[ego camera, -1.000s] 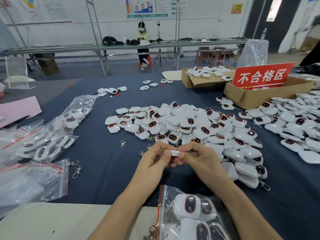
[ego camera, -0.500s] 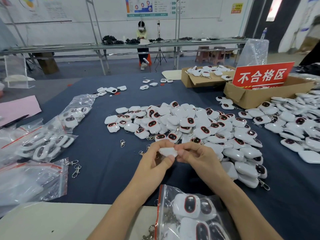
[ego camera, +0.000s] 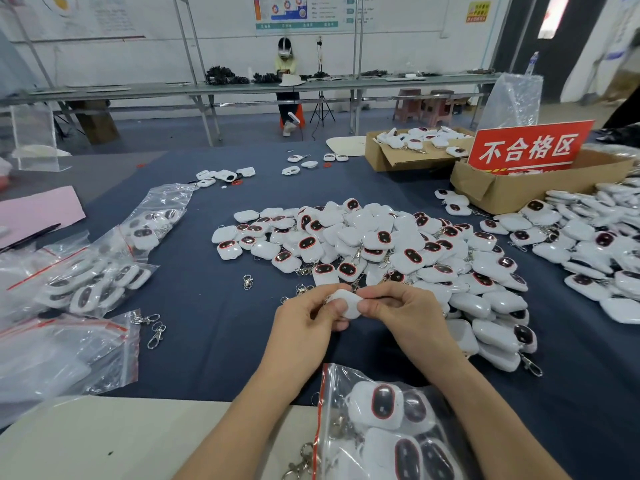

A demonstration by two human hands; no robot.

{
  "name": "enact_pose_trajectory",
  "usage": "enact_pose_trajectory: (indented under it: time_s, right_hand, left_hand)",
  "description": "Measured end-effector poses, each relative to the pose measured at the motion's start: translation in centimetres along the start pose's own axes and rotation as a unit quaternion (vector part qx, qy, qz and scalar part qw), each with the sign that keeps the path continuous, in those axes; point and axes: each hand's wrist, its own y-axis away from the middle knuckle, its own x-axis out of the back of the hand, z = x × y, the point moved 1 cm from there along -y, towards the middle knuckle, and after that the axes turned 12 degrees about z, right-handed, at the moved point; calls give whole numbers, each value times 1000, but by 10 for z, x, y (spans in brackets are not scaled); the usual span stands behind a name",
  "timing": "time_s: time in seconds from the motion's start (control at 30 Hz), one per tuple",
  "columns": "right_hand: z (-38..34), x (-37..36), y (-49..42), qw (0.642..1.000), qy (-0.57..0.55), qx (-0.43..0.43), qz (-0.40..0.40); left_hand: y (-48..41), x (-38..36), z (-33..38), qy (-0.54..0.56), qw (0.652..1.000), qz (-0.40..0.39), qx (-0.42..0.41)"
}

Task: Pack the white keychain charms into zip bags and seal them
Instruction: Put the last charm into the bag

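Here, along the left edge of the bench [ego camera: 207, 323] lie filled zip bags [ego camera: 93, 271] of white charms, with flat empty bags [ego camera: 69, 351] toward the near-left corner and two loose metal clasps [ego camera: 156, 334] just beside them. By the middle of the near edge, the left hand [ego camera: 304, 327] and right hand [ego camera: 408, 313] both pinch one white charm [ego camera: 346, 303] between their fingertips, over the blue cloth. Between the forearms, at the near edge, a zip bag [ego camera: 381, 427] holds several charms. Behind the hands spreads the main heap [ego camera: 381, 251]. Toward the far-right corner stands a cardboard box [ego camera: 502, 192] with a red sign [ego camera: 530, 147], and another heap [ego camera: 606, 244] lies along the right edge.
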Motion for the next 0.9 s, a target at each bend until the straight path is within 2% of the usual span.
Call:
enact_pose_trajectory:
  time_s: [0.13,0.2,0.27,0.43,0.53,0.67,0.9]
  right_hand:
    - [-1,2,0,1000,-18,10,-15]
    - [-1,2,0,997,-67,-6,-31]
    - [0,3,-1,993,-101,-34,-51]
    - [2,5,-4,991,-107,-52,-60]
    - [2,5,-5,988,-137,-52,-47]
    - [0,5,-3,989,-126,-45,-61]
    - [2,6,-2,995,-87,-14,-41]
  left_hand:
    - [2,1,8,19,999,-3,-30]
    - [1,3,9,21,999,-7,-47]
    - [1,3,9,37,998,-34,-42]
    - [4,5,8,31,995,-89,-27]
    - [1,6,7,66,994,-82,26]
    - [-2,6,4,20,998,-59,2]
    - [-3,6,3,0,999,-48,-1]
